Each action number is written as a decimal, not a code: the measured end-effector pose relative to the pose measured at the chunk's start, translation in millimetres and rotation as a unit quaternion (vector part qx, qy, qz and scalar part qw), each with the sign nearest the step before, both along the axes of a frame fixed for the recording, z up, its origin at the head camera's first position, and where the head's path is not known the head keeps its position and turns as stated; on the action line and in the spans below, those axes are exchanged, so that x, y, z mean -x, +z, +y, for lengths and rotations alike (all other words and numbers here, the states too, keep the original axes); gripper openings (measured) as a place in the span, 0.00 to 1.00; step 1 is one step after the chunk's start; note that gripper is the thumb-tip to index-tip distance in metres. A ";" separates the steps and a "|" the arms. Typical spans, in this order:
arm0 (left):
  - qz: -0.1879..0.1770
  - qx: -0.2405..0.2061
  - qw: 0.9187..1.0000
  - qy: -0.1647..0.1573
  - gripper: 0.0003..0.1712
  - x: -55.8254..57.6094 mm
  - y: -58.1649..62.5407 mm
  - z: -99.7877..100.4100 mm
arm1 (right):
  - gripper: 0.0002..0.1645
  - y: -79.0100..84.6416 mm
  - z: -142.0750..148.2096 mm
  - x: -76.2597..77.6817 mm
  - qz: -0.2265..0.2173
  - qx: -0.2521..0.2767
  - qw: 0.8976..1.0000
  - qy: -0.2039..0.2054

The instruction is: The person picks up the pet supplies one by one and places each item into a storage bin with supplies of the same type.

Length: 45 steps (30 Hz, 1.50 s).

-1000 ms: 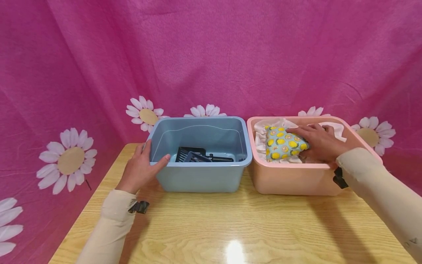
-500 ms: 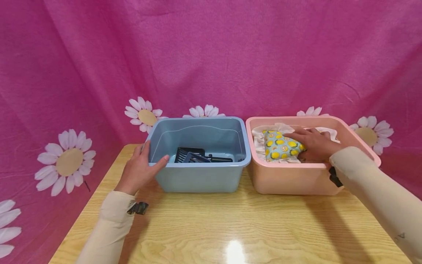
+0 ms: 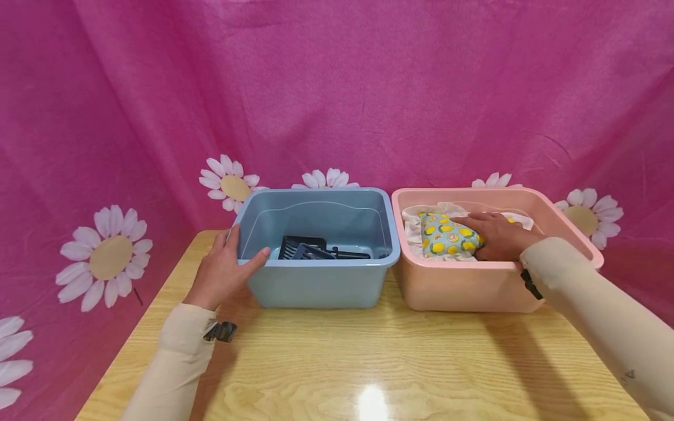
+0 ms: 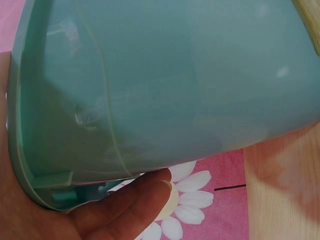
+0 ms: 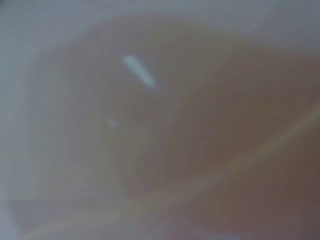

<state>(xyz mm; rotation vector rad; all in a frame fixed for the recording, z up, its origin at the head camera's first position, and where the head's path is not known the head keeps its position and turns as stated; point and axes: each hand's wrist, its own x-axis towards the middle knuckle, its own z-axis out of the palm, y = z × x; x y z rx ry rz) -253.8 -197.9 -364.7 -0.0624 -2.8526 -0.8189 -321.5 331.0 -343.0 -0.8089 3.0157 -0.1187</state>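
Note:
My left hand grips the left corner of a blue plastic tub. Its thumb lies over the front rim and its fingers are on the outer side; the left wrist view shows fingers under the tub's rim. At the right, my right hand reaches into a pink tub and presses on puffy lemon-print fabric, fingers extended across its top. White ruffled cloth surrounds the fabric. The right thumb is hidden, and the right wrist view is too blurred to tell details.
Black slotted kitchen utensils and a dark handle lie inside the blue tub. Both tubs stand side by side on a wooden table. A magenta curtain with white daisies hangs right behind them.
My right hand has pressed lower and slightly leftward into the pink tub, and the lemon-print fabric and white cloth have sunk with it. The left hand stays on the blue tub's corner.

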 end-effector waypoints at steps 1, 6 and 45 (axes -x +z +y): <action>0.000 0.000 1.000 0.000 0.59 0.2 0.2 0.1 | 0.48 -0.3 -0.2 0.2 -0.002 -0.002 1.000 -0.004; 0.000 0.003 1.000 0.000 0.59 -0.3 1.1 0.2 | 0.49 -1.3 -1.4 1.4 -0.009 -0.016 1.000 -0.016; -0.003 0.007 1.000 0.004 0.60 0.1 1.4 0.4 | 0.54 -1.1 0.7 -0.6 -0.013 0.012 0.999 -0.032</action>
